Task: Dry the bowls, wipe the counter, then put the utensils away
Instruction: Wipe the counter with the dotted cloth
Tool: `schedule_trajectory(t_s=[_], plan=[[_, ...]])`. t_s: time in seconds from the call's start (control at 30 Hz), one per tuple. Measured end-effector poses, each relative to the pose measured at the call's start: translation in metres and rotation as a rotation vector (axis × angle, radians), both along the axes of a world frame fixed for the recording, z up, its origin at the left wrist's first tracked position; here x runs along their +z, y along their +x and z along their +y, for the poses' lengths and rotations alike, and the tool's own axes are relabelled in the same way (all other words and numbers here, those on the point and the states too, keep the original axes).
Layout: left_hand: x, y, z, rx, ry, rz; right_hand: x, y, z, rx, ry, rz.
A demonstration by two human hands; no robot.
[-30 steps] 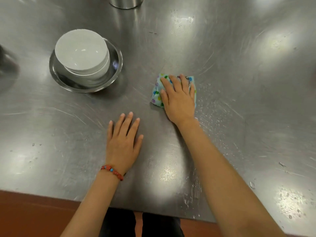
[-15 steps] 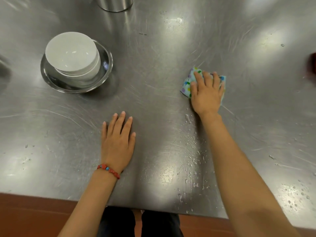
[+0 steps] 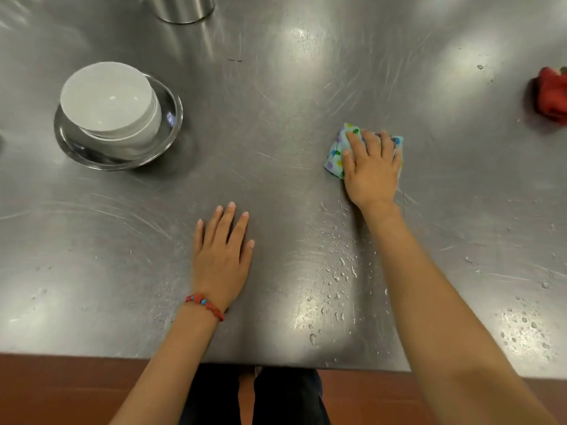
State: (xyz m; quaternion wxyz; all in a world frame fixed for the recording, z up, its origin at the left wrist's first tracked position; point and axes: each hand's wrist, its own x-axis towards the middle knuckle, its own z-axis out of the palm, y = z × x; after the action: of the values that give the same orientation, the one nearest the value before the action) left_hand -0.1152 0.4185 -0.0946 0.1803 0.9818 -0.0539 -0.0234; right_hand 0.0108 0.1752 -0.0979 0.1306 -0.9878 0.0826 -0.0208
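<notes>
Right hand (image 3: 371, 170) lies flat on a small folded cloth, pale blue with coloured flower print (image 3: 336, 154), fingers straight and close together, pressing it to the brushed stainless-steel counter (image 3: 276, 118). The hand covers most of the cloth; only its left part and a strip of the far right corner show. Left hand (image 3: 222, 256) rests palm down on the bare steel, near the front edge, fingers extended and slightly spread, holding nothing. One red beaded bracelet (image 3: 205, 305) with a few blue beads circles the left wrist.

Far left: white ceramic bowls (image 3: 107, 98), nested, tilted toward the right, sit inside one shallow round steel dish (image 3: 171, 130). Two rims can be made out, an upper bowl and one beneath; whether more lie under them cannot be told. The stack stands well apart from both hands.

Top edge: one cylindrical steel container (image 3: 184, 7), cut off by the frame, only its base showing. Contents hidden. Right edge: one crumpled red cloth (image 3: 550, 96), partly cut off, with a speck of green at its upper corner too small to identify.

Water droplets (image 3: 340, 271) lie scattered between the two forearms, running toward the front edge, and a second patch sits at the lower right of the counter. Below the counter edge: reddish-brown floor (image 3: 61, 391) and dark trousers (image 3: 214, 394), the person's legs mostly hidden beneath the arms.
</notes>
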Motion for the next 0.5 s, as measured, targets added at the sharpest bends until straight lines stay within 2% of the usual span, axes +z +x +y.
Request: schedule_trajectory(t_s=[0.07, 0.17, 0.27, 0.33, 0.4, 0.5], plan=[[-0.001, 0.0, -0.001, -0.005, 0.002, -0.026, -0.001, -0.02, 0.029, 0.039, 0.032, 0.009], [-0.004, -0.001, -0.001, -0.003, 0.018, -0.054, -0.006, -0.072, 0.068, 0.286, 0.006, -0.05], [-0.004, -0.001, 0.0, -0.029, 0.014, -0.045, -0.005, -0.082, 0.057, 0.334, 0.013, -0.032], [-0.004, -0.001, 0.003, -0.034, 0.003, -0.05, -0.006, -0.08, 0.031, 0.223, 0.01, -0.031], [-0.003, -0.004, 0.004, -0.047, -0.004, -0.059, -0.004, -0.079, 0.006, 0.013, 0.018, -0.023], [0.0, -0.012, 0.0, -0.119, -0.022, -0.073, -0.001, -0.088, 0.014, -0.174, 0.021, -0.023]])
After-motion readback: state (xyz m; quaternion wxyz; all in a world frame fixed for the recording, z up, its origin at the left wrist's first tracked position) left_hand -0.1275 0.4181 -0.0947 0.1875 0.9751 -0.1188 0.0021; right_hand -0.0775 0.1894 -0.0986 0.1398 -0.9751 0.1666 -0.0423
